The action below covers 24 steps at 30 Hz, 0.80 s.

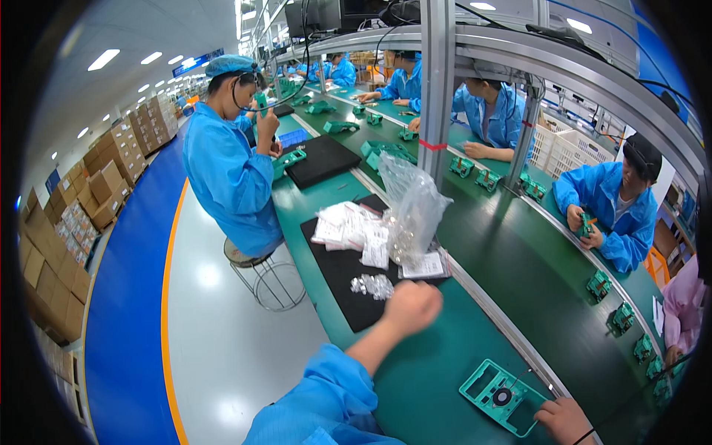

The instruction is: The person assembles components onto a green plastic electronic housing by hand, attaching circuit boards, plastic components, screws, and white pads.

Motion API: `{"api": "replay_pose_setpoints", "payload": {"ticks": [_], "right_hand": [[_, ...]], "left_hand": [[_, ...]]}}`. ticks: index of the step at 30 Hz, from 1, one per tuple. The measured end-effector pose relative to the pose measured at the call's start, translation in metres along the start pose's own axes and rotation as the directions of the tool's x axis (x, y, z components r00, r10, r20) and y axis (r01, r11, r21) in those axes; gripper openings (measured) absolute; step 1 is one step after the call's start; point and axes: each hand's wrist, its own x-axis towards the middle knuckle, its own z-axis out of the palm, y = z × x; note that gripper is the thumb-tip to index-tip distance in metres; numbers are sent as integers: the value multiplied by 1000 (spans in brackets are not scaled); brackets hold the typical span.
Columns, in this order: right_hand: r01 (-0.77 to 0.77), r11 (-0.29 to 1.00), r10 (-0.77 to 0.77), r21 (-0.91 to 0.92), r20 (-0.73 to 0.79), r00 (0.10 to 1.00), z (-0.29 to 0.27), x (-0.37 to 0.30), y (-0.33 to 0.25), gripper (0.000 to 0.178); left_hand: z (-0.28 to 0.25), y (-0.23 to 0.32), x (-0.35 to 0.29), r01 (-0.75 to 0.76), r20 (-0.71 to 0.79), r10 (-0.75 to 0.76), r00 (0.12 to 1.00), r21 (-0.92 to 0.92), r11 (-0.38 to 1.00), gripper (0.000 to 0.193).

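My left hand [413, 305] is closed in a loose fist above the near end of a black mat [348, 300]. Whatever its fingers may hold is hidden. Beside it on the mat lies a small pile of shiny silver parts [372, 286]. Just beyond stands a clear plastic bag [412, 211] with small metallic pieces in its lower part. My right hand [565, 421], at the lower right, holds the near corner of a green plastic housing [480, 381], which lies flat on the green bench. A round black speaker [502, 397] sits in the housing.
White labelled packets [345, 226] lie on the mat. A conveyor belt [489, 237] with green housings runs along the right, behind a metal rail. A metal post [436, 89] rises by the belt. A co-worker [230, 163] sits at the far left; others work across the belt.
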Motion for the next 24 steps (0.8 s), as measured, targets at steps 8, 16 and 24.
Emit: {"api": "replay_pose_setpoints", "payload": {"ticks": [8,16,24], "right_hand": [[28,950,-117,-311,-271,956,15,-16,11,4],[-182,950,26,-254,-517,856,39,-12,21,3],[-369,715,676,593,-455,579,57,10,-13,36]], "left_hand": [[-69,-67,-33,523,44,-631,774,515,678,32],[-71,-94,-30,535,220,-664,715,439,722,9],[-81,-95,-16,530,232,-641,732,399,749,8]]}}
